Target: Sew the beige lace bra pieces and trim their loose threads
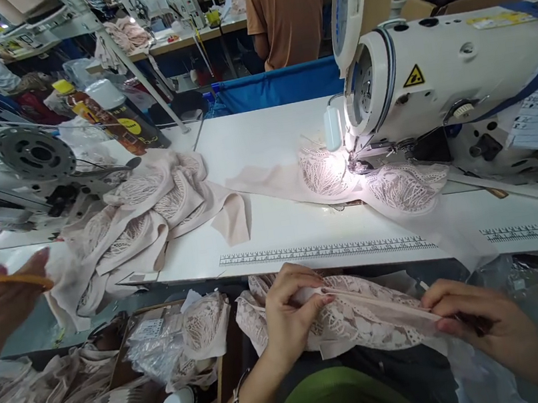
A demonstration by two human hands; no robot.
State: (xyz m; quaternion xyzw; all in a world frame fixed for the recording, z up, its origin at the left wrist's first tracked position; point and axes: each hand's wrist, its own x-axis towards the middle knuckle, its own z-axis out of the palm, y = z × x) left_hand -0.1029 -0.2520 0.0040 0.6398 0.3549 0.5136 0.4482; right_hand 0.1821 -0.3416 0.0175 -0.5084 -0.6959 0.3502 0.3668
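Observation:
A pale pink lace fabric piece (367,318) stretches between my two hands, below the table's front edge. My left hand (293,315) pinches its folded edge between thumb and fingers; a bracelet circles that wrist. Farther right, my right hand (475,315) is closed on the other end of the same strip. Above them, a lace bra piece (398,189) lies under the lit needle area of the sewing machine (432,76), one end hanging over the table edge. Beside it, more lace bra pieces (148,206) are heaped to the left.
A printed ruler (327,251) runs along the white tabletop (272,221). Another person's hand (4,295) with orange-handled scissors (7,277) reaches in at left. Spray cans (125,115) stand behind the heap. A box (224,376) of lace pieces and plastic bags sits below.

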